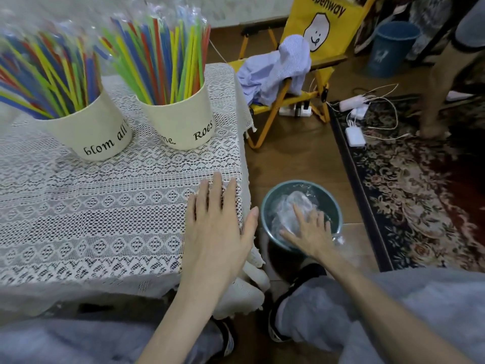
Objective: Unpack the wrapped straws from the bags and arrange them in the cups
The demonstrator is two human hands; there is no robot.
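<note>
Two cups (105,127) at upper left already bristle with straws (157,56), so this looks like cleanup: right hand (309,229), fingers spread, presses empty bags (291,208) into the bin (338,219) at lower centre-right, left hand (220,222) flat on the worktop (91,206); next, probably withdraw.
</note>
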